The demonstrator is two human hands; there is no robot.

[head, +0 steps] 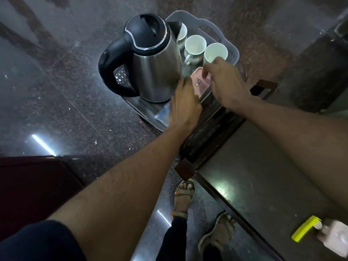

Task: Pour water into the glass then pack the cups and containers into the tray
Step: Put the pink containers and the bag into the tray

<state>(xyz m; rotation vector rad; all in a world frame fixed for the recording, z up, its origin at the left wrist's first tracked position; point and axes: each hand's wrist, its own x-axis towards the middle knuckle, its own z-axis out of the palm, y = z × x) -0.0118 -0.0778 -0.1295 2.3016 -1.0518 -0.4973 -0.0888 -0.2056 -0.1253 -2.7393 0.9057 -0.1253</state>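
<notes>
Pink container (pixel 200 82) in tray (pixel 233 51) between both hands; left hand (pixel 183 106), right hand (pixel 224 85) apparently pinching its edges.

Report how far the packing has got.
Done, by the look of it: three white cups and the kettle already sit in the tray. In hand: the left hand and right hand are both at the pink container, seating it beside the kettle. Left: I cannot make out a glass or poured water, so that step is unconfirmed.
</notes>
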